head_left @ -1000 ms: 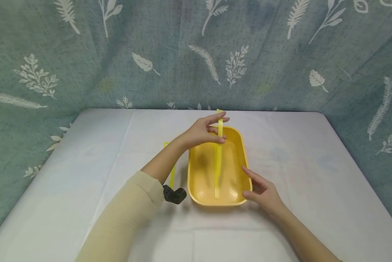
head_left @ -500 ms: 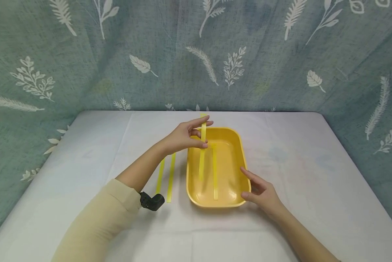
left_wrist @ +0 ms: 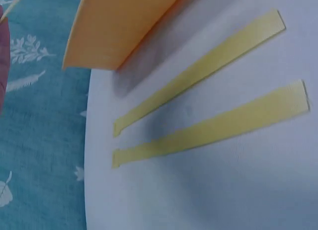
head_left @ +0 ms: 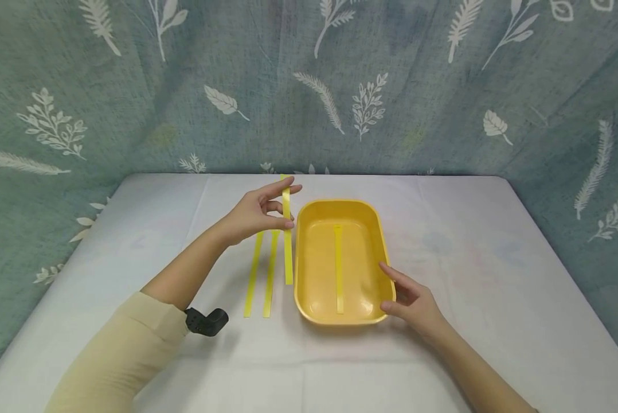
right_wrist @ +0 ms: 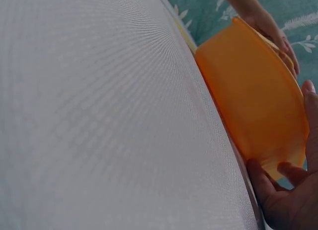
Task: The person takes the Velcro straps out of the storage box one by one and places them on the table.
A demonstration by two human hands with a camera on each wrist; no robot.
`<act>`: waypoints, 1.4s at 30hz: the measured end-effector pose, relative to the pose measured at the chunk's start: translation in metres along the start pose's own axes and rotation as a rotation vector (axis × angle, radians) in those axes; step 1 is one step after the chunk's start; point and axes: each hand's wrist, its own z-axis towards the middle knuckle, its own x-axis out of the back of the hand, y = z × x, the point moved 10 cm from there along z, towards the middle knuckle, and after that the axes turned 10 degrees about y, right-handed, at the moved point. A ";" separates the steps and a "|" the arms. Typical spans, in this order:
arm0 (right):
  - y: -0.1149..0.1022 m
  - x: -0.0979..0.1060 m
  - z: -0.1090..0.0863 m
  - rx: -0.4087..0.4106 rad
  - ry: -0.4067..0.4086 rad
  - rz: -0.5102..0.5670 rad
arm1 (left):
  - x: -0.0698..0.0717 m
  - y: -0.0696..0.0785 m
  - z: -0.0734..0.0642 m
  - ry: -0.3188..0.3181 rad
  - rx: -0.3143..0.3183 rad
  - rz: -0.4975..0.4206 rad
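In the head view my left hand [head_left: 259, 212] pinches a thin yellow strip [head_left: 288, 258] between thumb and fingers. That strip hangs upright just left of the yellow plastic basin [head_left: 316, 312]. One more yellow strip [head_left: 339, 275] lies lengthwise inside the basin. On the white cloth left of the basin are two others, an outer strip [head_left: 253, 281] and an inner strip [head_left: 270, 281]; small wider tabs show at their far ends in the left wrist view. My right hand [head_left: 414, 301] holds the basin's right wall, index finger and thumb over the rim, the other fingers outside.
White cloth [head_left: 495, 298] covers the table. Behind it hangs a green curtain [head_left: 268, 86] with white leaf prints. A black device [head_left: 206, 322] is worn on my left wrist below a beige sleeve [head_left: 118, 350].
My left hand has carried the pinched strip leftward, from above the basin to beside its left rim. Both strips on the cloth show more fully. My right hand stays put.
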 end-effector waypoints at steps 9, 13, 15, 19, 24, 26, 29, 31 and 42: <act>0.004 0.001 0.001 -0.025 0.002 -0.015 | 0.029 -0.003 -0.019 0.046 0.018 -0.023; 0.006 0.000 0.002 -0.036 -0.003 -0.011 | 0.043 -0.012 -0.029 0.067 0.046 -0.013; 0.006 0.000 0.002 -0.039 -0.003 -0.012 | 0.049 -0.015 -0.035 0.067 0.051 -0.020; 0.006 0.000 0.001 -0.040 0.001 -0.020 | 0.055 -0.020 -0.046 0.055 0.063 -0.002; 0.006 0.000 0.001 -0.045 0.009 -0.035 | 0.055 -0.032 -0.062 0.022 0.081 0.003; 0.006 0.001 0.001 -0.048 0.012 -0.041 | 0.054 -0.038 -0.068 0.004 0.086 0.005; 0.006 0.001 0.001 -0.049 0.013 -0.044 | 0.055 -0.050 -0.075 -0.007 0.106 0.035; 0.006 0.001 0.002 -0.049 0.012 -0.048 | 0.056 -0.060 -0.079 -0.013 0.124 0.067; 0.006 0.001 0.001 -0.045 0.004 -0.025 | 0.051 -0.096 -0.085 -0.043 0.146 0.160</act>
